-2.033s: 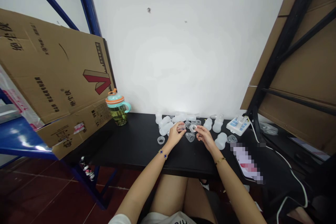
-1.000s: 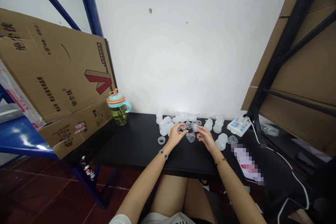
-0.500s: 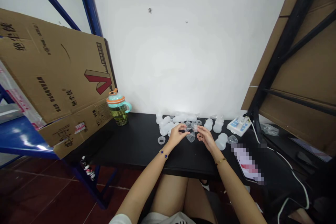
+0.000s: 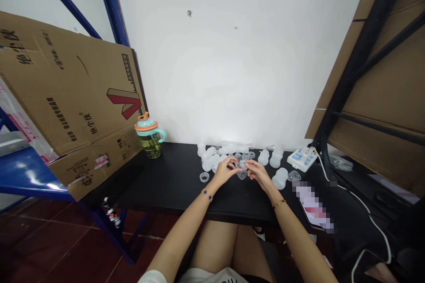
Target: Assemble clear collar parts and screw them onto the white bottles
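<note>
My left hand [image 4: 225,170] pinches a small clear plastic piece [image 4: 237,165] between thumb and fingers; its exact kind is too small to tell. Opposite it, my right hand [image 4: 260,175] grips a translucent plastic ring [image 4: 243,165], and the two pieces meet or nearly touch. Just below them a clear plastic cap [image 4: 242,174] rests on the black table, partly covered by the fingers. Left of my left hand lies a loose translucent ring [image 4: 204,177]. Behind the hands are several milky plastic bottles [image 4: 208,162]; another bottle [image 4: 280,178] lies right of my right hand.
A clear cap [image 4: 294,176] and a blurred-out phone [image 4: 314,208] lie on the right of the table [image 4: 166,185]. Behind them is a white power strip [image 4: 303,159] with a cable. At left stand a tea-filled jug [image 4: 151,139] and a large cardboard box [image 4: 76,97].
My right hand has moved slightly left, bringing the translucent ring up against or close to the piece in my left hand. My left hand has hardly moved.
</note>
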